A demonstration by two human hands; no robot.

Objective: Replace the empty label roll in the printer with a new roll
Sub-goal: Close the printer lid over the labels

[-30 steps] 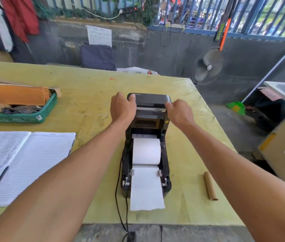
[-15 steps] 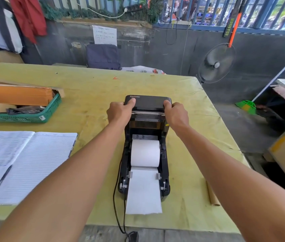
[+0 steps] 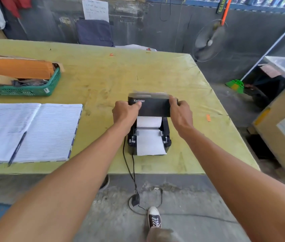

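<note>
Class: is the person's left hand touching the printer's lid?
Touching. The head view shows the left hand gripping the left edge of the printer lid, thumb on top.
</note>
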